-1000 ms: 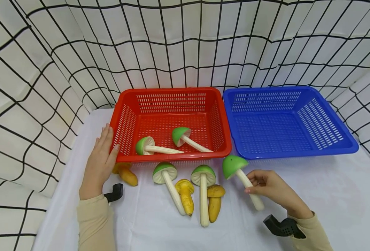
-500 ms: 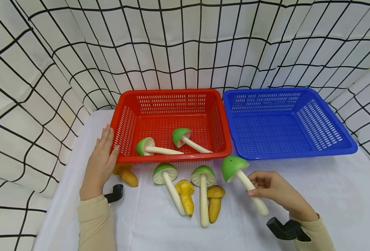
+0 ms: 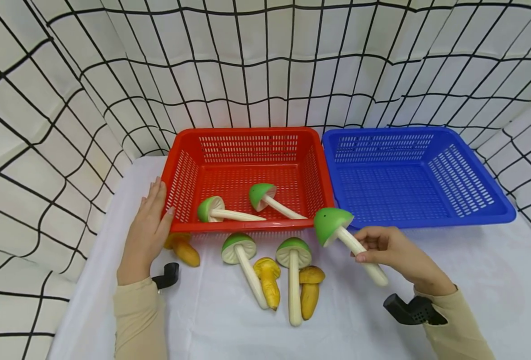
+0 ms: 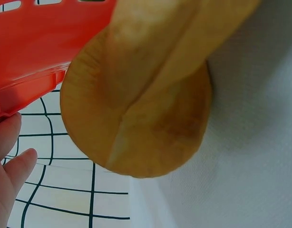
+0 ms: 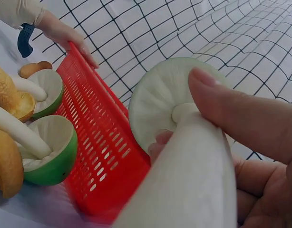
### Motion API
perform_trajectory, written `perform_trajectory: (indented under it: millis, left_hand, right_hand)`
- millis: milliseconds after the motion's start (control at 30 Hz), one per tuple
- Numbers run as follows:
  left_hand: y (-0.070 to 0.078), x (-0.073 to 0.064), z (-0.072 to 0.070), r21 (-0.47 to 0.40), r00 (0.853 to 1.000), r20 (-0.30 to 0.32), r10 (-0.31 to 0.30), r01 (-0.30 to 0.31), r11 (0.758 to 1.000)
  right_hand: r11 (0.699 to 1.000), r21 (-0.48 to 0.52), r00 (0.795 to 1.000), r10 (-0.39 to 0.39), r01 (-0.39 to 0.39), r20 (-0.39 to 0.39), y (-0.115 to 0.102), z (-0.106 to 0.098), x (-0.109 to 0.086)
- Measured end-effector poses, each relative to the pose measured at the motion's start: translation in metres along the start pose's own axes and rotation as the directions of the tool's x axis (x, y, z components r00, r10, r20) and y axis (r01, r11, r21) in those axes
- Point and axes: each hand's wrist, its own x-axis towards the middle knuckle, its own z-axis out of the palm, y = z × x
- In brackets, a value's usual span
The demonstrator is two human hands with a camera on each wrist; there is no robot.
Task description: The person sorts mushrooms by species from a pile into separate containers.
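In the head view my right hand [image 3: 389,250] pinches the white stem of a green-capped toy mushroom [image 3: 333,225], its cap at the red basket's front right corner. The right wrist view shows the thumb [image 5: 250,116] pressed along that stem. My left hand [image 3: 146,230] rests with extended fingers against the left side of the red basket [image 3: 247,226]. Inside the basket lie two more green-capped mushrooms [image 3: 211,209]. A brown-yellow mushroom [image 3: 185,250] sits beside the left hand, partly under the basket rim; it looms large in the left wrist view [image 4: 136,118].
A blue basket [image 3: 418,220] stands right of the red one. In front lie two green-capped mushrooms [image 3: 294,280] and two yellow ones [image 3: 267,282] on the white cloth [image 3: 229,340]. White walls with a black grid [image 3: 274,65] rise behind and at the sides.
The right hand has lifted the green-capped mushroom upward, away from the person, towards the red basket's corner. The left hand stays at the basket's side.
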Motion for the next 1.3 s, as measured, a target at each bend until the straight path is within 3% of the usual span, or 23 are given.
perform_trajectory:
  millis: [400,1300]
  left_hand:
    - [0.000,0.002,0.001,-0.012,1.000,-0.011,0.014,-0.014,1.000]
    - [-0.001,0.000,-0.001,-0.008,1.000,-0.009,0.003,-0.003,1.000]
  right_hand:
    - [0.996,0.078,0.985,0.065,-0.053,-0.161,-0.020,0.003,0.035]
    - [0.992,0.128,0.970,0.049,-0.019,-0.238,-0.043,0.009,0.073]
